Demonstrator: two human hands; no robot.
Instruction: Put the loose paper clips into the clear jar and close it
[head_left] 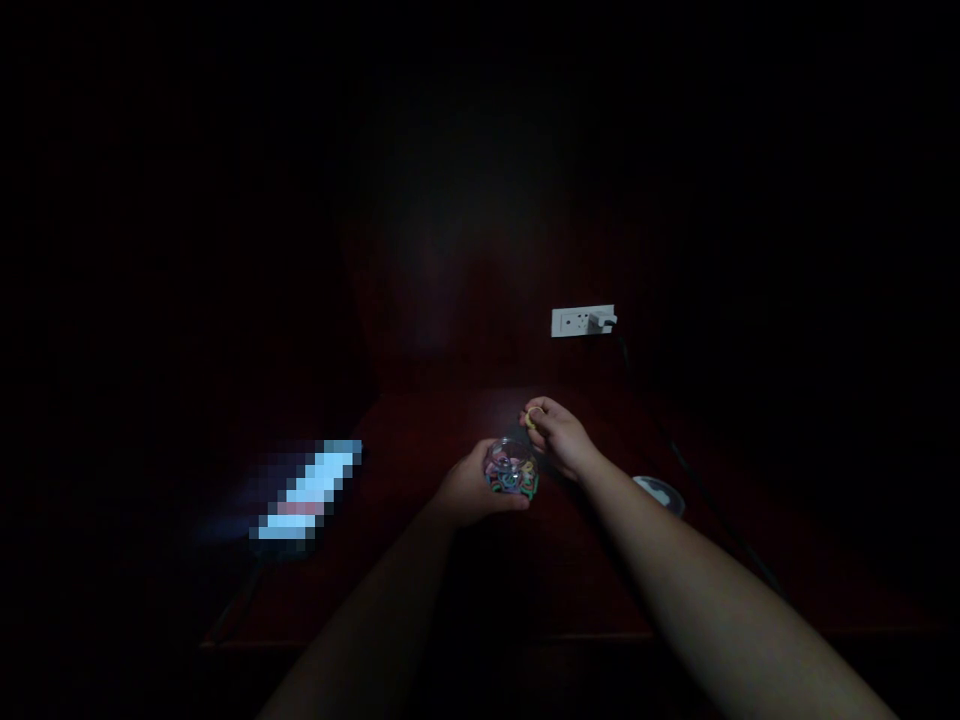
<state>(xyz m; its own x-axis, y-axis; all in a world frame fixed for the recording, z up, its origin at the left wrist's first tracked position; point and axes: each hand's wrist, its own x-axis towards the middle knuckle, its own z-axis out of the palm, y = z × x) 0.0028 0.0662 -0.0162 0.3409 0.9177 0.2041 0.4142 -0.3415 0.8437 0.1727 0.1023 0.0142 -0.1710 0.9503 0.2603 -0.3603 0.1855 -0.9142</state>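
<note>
The left hand [472, 487] cups a small clear jar [511, 469] of coloured clips, probably light and slippery; the right hand [561, 437] just above pinches 1 small yellowish piece [532, 419].

The small container [511, 468] cupped in my left hand [471, 488] looks like clear, glossy plastic, with shiny coloured clips showing through its wall. The bench [420, 440] under it reads as dark reddish wood with a dull sheen. At two o'clock from the container, the socket strip [583, 321] is smooth white plastic. At three o'clock lies a pale, glossy lid [660, 494].
</note>
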